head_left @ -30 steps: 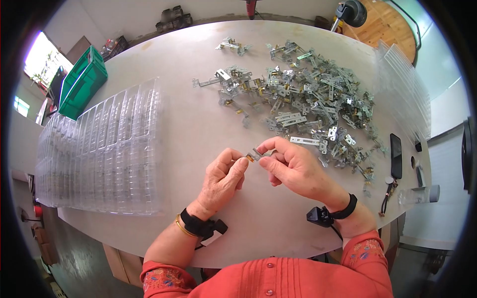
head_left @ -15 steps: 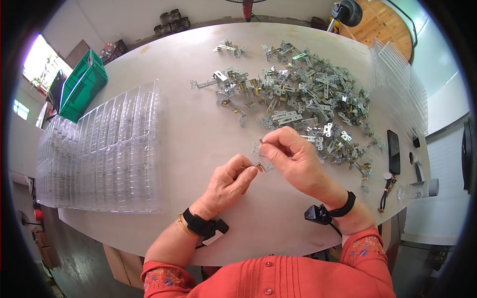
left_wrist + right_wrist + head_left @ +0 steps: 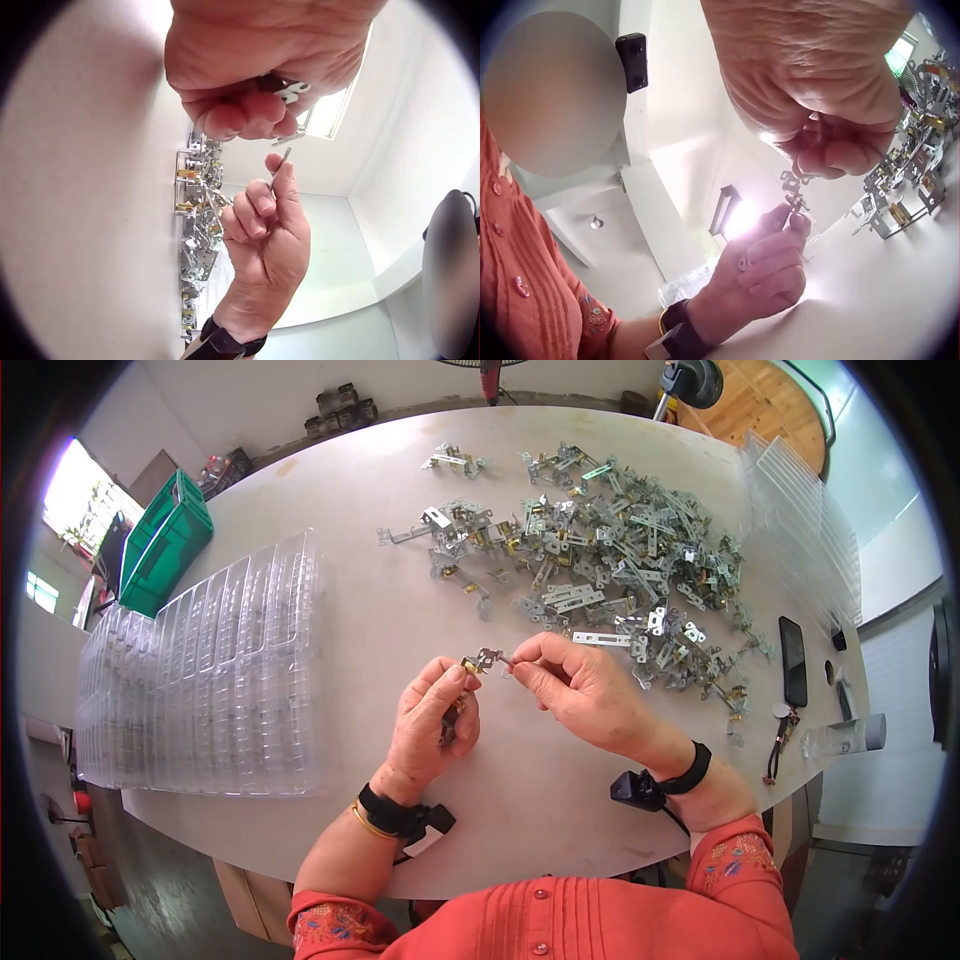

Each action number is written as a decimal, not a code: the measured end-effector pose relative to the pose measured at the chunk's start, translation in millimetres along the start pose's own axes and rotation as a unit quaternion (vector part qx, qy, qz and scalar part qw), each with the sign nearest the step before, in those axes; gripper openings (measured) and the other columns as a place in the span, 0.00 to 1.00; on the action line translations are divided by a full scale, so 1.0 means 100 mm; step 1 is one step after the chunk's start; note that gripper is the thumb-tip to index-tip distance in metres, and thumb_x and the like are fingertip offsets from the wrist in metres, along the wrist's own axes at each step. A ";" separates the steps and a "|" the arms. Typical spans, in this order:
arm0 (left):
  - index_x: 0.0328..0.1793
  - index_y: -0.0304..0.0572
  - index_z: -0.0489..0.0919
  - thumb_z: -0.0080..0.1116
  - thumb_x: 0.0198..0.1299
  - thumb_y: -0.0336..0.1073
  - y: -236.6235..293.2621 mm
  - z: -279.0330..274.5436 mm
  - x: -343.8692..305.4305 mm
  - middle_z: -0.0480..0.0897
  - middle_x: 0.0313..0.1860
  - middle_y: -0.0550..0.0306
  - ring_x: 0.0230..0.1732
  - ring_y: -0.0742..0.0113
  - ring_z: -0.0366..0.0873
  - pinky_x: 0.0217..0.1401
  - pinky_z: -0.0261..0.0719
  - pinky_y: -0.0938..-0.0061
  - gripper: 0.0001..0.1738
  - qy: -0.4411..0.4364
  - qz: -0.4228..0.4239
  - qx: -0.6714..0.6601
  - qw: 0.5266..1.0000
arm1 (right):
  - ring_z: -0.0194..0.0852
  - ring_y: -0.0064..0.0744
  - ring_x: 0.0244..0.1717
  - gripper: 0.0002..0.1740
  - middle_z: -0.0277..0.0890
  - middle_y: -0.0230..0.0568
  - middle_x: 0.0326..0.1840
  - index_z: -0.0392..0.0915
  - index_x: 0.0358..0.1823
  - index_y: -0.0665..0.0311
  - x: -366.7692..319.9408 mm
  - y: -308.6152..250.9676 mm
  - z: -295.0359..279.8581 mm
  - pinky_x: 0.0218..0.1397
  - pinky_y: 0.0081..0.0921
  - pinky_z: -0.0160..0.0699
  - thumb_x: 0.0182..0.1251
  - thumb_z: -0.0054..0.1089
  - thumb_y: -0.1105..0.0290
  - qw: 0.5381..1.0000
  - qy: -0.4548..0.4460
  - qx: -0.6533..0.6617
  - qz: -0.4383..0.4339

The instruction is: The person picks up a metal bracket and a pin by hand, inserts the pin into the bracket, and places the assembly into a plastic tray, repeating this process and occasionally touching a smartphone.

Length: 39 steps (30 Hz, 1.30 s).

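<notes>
My left hand (image 3: 425, 722) pinches a small metal bracket (image 3: 487, 658) with a brass-coloured part between thumb and forefinger. More metal pieces (image 3: 449, 728) sit in the curl of its other fingers, partly hidden. They also show inside the left palm in the left wrist view, as a pale holed plate (image 3: 295, 91). To the right, my right hand (image 3: 575, 685) pinches a thin metal strip (image 3: 283, 166) between thumb and forefinger, its tip pointing toward the bracket. In the right wrist view the bracket (image 3: 793, 196) stands up from the left fingertips, just below the right fingers.
A wide pile of similar metal brackets (image 3: 650, 560) covers the table's back right. Clear plastic trays (image 3: 200, 690) are stacked at left, near a green crate (image 3: 165, 550). More clear trays (image 3: 800, 530), a phone (image 3: 793, 660) and a bottle (image 3: 845, 736) lie at right.
The two hands were close together, then the right lifted away and came back lower. The left hand has turned and shifted left, now showing pieces in its palm.
</notes>
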<state>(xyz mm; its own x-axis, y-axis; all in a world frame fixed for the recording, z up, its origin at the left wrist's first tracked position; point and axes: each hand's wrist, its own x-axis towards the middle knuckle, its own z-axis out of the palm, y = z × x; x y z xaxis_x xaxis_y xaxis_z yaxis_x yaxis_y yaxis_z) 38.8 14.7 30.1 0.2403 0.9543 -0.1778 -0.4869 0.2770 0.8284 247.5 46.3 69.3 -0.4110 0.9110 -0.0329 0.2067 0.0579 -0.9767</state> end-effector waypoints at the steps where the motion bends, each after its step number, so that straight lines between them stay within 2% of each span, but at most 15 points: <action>1: 0.45 0.42 0.72 0.44 0.79 0.44 -0.01 -0.01 0.01 0.68 0.14 0.62 0.09 0.73 0.58 0.14 0.59 0.77 0.14 -0.003 0.002 0.002 1.000 | 0.55 0.12 0.24 0.05 0.64 0.22 0.22 0.79 0.44 0.63 0.00 0.00 0.00 0.25 0.20 0.56 0.77 0.58 0.70 1.000 0.004 -0.009 -0.001; 6: 0.45 0.42 0.72 0.46 0.79 0.44 -0.03 -0.03 0.01 0.69 0.14 0.61 0.09 0.73 0.59 0.14 0.59 0.78 0.13 -0.001 0.015 0.020 1.000 | 0.57 0.14 0.24 0.05 0.65 0.25 0.21 0.79 0.43 0.65 0.01 -0.01 -0.01 0.25 0.22 0.59 0.76 0.58 0.70 0.999 0.009 -0.033 0.006; 12: 0.45 0.41 0.73 0.48 0.79 0.43 -0.04 -0.03 -0.01 0.70 0.16 0.64 0.13 0.78 0.61 0.17 0.56 0.82 0.14 -0.002 0.064 0.127 0.990 | 0.62 0.20 0.23 0.06 0.71 0.31 0.21 0.79 0.43 0.66 -0.02 -0.05 -0.03 0.27 0.26 0.64 0.75 0.59 0.70 0.997 0.015 -0.073 0.001; 15: 0.45 0.40 0.74 0.48 0.79 0.43 -0.01 0.01 -0.04 0.70 0.18 0.66 0.15 0.80 0.62 0.18 0.55 0.83 0.13 -0.022 0.062 0.163 0.984 | 0.66 0.21 0.25 0.07 0.73 0.32 0.23 0.77 0.46 0.66 -0.01 -0.05 -0.04 0.29 0.26 0.67 0.76 0.55 0.70 0.997 -0.009 -0.072 -0.003; 17: 0.46 0.40 0.74 0.49 0.78 0.41 0.00 0.02 -0.05 0.70 0.20 0.68 0.16 0.81 0.62 0.19 0.55 0.83 0.12 -0.009 0.060 0.167 0.984 | 0.70 0.21 0.29 0.08 0.75 0.34 0.27 0.75 0.51 0.66 -0.01 -0.11 -0.05 0.34 0.24 0.72 0.78 0.50 0.71 0.997 -0.032 -0.054 0.045; 21: 0.46 0.39 0.74 0.50 0.78 0.40 -0.03 0.02 -0.05 0.69 0.20 0.68 0.17 0.82 0.61 0.20 0.55 0.83 0.12 -0.024 0.074 0.194 0.978 | 0.74 0.22 0.32 0.10 0.77 0.35 0.32 0.73 0.54 0.65 -0.01 -0.06 -0.05 0.39 0.23 0.77 0.80 0.46 0.71 0.996 -0.056 -0.005 0.070; 23: 0.46 0.39 0.74 0.51 0.78 0.40 -0.04 0.02 -0.05 0.69 0.21 0.69 0.18 0.82 0.62 0.21 0.56 0.84 0.12 -0.046 0.079 0.218 0.972 | 0.76 0.20 0.36 0.13 0.77 0.34 0.37 0.75 0.58 0.63 0.01 -0.02 -0.08 0.41 0.21 0.78 0.80 0.44 0.71 0.983 -0.094 0.093 0.127; 27: 0.46 0.38 0.73 0.52 0.78 0.40 -0.02 0.01 -0.06 0.69 0.23 0.69 0.19 0.82 0.62 0.21 0.57 0.84 0.12 -0.052 0.066 0.224 0.971 | 0.77 0.22 0.34 0.10 0.77 0.33 0.35 0.75 0.52 0.64 0.07 -0.04 -0.15 0.39 0.22 0.78 0.80 0.47 0.68 0.974 -0.118 0.140 0.135; 29: 0.44 0.38 0.74 0.57 0.75 0.39 -0.02 0.03 -0.06 0.71 0.23 0.68 0.22 0.82 0.66 0.25 0.63 0.82 0.12 -0.055 0.057 0.222 0.972 | 0.77 0.21 0.34 0.10 0.77 0.33 0.34 0.75 0.50 0.63 0.09 -0.06 -0.17 0.39 0.21 0.78 0.80 0.49 0.65 0.968 -0.137 0.142 0.158; 36: 0.43 0.38 0.74 0.57 0.75 0.40 -0.02 0.03 -0.06 0.70 0.23 0.69 0.22 0.82 0.65 0.25 0.63 0.82 0.12 -0.083 0.051 0.236 0.967 | 0.75 0.19 0.35 0.08 0.76 0.28 0.34 0.76 0.45 0.62 0.06 -0.01 -0.13 0.40 0.19 0.75 0.79 0.54 0.65 0.980 -0.117 0.087 0.133; 38: 0.44 0.38 0.74 0.55 0.76 0.39 -0.06 0.02 -0.05 0.71 0.23 0.68 0.21 0.82 0.64 0.23 0.59 0.84 0.11 -0.121 0.072 0.297 0.944 | 0.73 0.18 0.38 0.07 0.77 0.26 0.37 0.76 0.43 0.62 0.06 0.09 -0.10 0.42 0.18 0.73 0.78 0.55 0.66 0.997 -0.061 0.047 0.019; 39: 0.44 0.38 0.74 0.55 0.76 0.39 -0.04 0.03 -0.05 0.71 0.23 0.68 0.21 0.82 0.64 0.23 0.59 0.84 0.11 -0.121 0.072 0.297 0.944 | 0.73 0.18 0.38 0.07 0.77 0.26 0.37 0.76 0.43 0.62 0.06 0.09 -0.11 0.42 0.18 0.73 0.78 0.55 0.66 0.997 -0.061 0.047 0.019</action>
<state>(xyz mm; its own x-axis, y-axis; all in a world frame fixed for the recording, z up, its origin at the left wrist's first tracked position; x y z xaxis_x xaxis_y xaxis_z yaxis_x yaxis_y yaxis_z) 41.8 8.0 29.0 0.4270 0.9039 0.0266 0.0105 -0.0343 0.9994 256.5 56.2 62.4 -0.5111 0.8546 -0.0914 0.1431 -0.0202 -0.9895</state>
